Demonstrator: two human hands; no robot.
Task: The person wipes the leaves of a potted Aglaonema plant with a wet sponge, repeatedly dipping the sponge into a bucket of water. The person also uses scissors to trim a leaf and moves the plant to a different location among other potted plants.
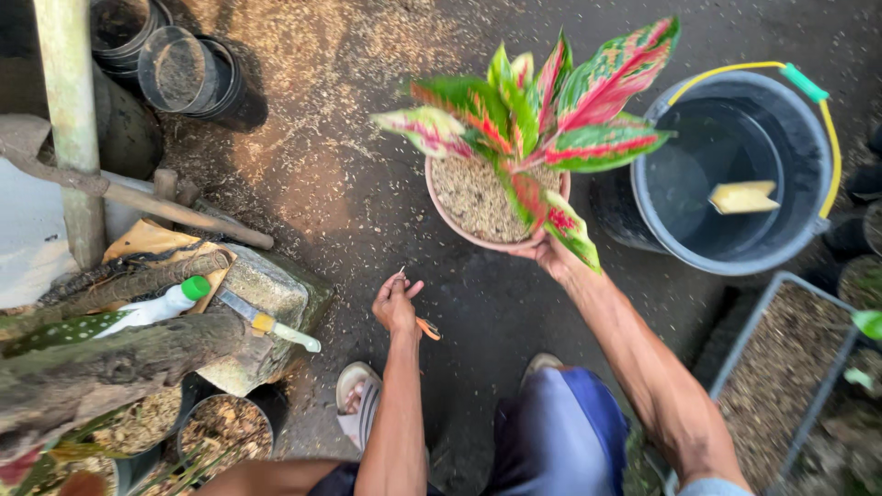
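Far left: a pale post point(69, 129) stands upright, with stacked black nursery pots point(188, 73) lying on the dark ground behind it. Below, rough logs point(110, 367) lie across a stone block point(266, 294); a white squeeze bottle with a green cap point(156, 308) rests on the logs, and a small knife with a yellow collar point(266, 323) lies on the block's edge. Two pots of coarse husk mix point(225, 427) sit at the bottom left.

Centre: left hand point(397, 305) held low over the ground, fingers curled shut around small orange-handled scissors point(424, 326) — thin metal tip pokes up above the knuckles, orange handle juts out to the right. A sandalled foot point(356, 400) is just below this hand.

Right of centre: right hand point(549, 253) cupped under the near rim of a pinkish pot point(459, 230), fingers pressed to its wall. The pot rests on the ground, filled with husk medium, and carries a red-and-green variegated aglaonema point(542, 119); one leaf drapes over the wrist.

Right: grey bucket of water with a yellow handle point(735, 174) just beside the pot — a yellow sponge point(742, 197) floats in it. Lower right: a rectangular tray of husk mix point(781, 367).
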